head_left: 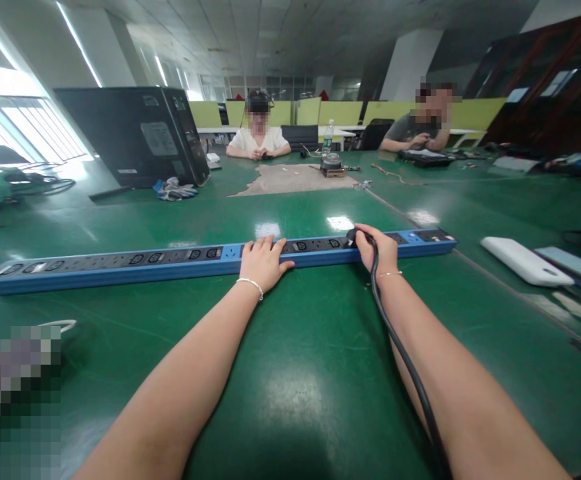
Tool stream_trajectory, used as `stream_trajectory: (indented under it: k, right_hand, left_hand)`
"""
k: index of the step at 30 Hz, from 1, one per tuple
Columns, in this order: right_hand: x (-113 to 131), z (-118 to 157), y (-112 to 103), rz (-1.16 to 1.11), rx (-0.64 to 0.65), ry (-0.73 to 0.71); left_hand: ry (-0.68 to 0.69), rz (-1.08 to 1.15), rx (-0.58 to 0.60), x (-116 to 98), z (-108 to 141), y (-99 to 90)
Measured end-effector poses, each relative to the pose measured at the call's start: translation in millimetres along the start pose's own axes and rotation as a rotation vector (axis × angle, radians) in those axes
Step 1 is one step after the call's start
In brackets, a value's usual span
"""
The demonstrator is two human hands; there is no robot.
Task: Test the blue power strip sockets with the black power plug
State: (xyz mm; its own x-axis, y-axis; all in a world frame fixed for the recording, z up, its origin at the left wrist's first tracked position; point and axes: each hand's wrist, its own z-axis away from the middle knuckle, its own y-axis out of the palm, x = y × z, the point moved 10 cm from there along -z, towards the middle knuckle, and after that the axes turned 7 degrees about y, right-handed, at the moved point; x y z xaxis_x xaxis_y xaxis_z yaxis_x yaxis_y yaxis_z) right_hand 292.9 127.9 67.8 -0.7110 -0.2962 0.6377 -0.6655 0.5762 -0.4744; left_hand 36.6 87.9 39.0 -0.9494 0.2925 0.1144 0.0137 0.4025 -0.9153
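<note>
A long blue power strip [120, 274] with black socket faces lies across the green table in front of me. My left hand [264, 261] is over the middle of the strip, fingers across its top and thumb against the near side, gripping it. Right of it, my right hand [378, 250] pinches a black plug [352, 237] at the strip's socket face. How deep the plug sits in a socket is hidden by my fingers. Its black cable [395, 337] runs down along my right forearm toward the lower edge of the view.
A black computer case [120, 137] stands at the back left, with gloves [174, 189] beside it. Two people sit across the table [290, 400], near a water bottle [328, 137]. On the right lies a white power bank-like block [525, 261]. A blurred-out object is at the lower left.
</note>
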Motion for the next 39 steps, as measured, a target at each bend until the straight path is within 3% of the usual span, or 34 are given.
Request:
stream_trajectory:
  k: [8,11,15,17,21,26,29,33,39]
  right_hand:
    - [20.1,13.0,8.7,0.171,0.078,-0.170]
    - [22.0,20.2,9.4,0.141,0.089,-0.225]
    - [20.4,19.8,7.9,0.051,0.046,-0.187]
    - [14.6,11.6,-3.5,-0.001,-0.048,-0.123]
    - [-24.8,-4.3,-61.6,-0.122,-0.434,0.052]
    - [-85.9,-21.6,-80.1,-0.152,-0.332,0.175]
    - [-105.7,-22.9,-79.6,-0.170,-0.320,0.202]
    - [-103.2,-29.0,-70.0,-0.150,-0.232,0.144]
    - [-79.3,-36.3,-56.8,0.052,-0.009,0.038]
  left_hand:
    - [-0.004,-0.006,-0.004,-0.8,-0.6,0.0]
    - [-0.007,-0.006,-0.001,-0.7,-0.6,-0.1]
    - [-0.006,-0.007,-0.004,-0.2,-0.2,-1.0]
    - [-0.007,-0.006,-0.001,-0.1,-0.2,-1.0]
    - [-0.014,0.002,0.016,0.2,-0.4,0.1]
    - [-0.022,0.010,0.031,0.1,0.2,1.1]
    - [-0.018,0.007,0.018,-0.3,0.5,-0.1]
    - [-0.022,0.003,0.029,-0.2,0.3,0.5]
    - [-0.023,0.008,0.033,-1.0,0.0,-0.7]
